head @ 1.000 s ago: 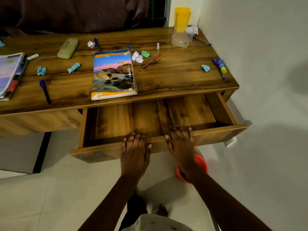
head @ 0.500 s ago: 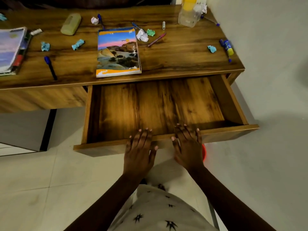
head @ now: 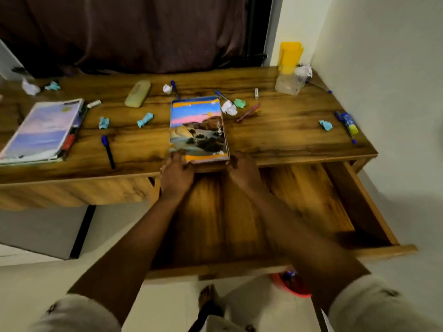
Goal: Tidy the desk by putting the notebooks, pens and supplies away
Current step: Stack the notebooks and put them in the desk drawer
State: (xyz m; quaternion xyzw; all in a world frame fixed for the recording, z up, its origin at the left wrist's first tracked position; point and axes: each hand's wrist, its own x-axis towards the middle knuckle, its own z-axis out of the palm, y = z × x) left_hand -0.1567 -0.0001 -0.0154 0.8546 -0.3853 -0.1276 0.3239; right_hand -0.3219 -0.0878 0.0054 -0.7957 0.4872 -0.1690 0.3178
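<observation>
Half a second ago both hands lay on the front rail of the drawer, drawing it out. Now the drawer stands wide open across the lower centre of the frame, and the hands have gone up to the landscape-cover notebook, which lies flat at the front edge of the desk, mid-frame. The left hand curls its fingers on the book's near left corner, gripping it. The right hand is bent against the near right corner (motion blur hides whether it has closed on the cover, so I cannot tell). Opening looks done and stowing begins with this notebook, while the second notebook at left, the blue pen and the glue stick at right wait on the desk.
</observation>
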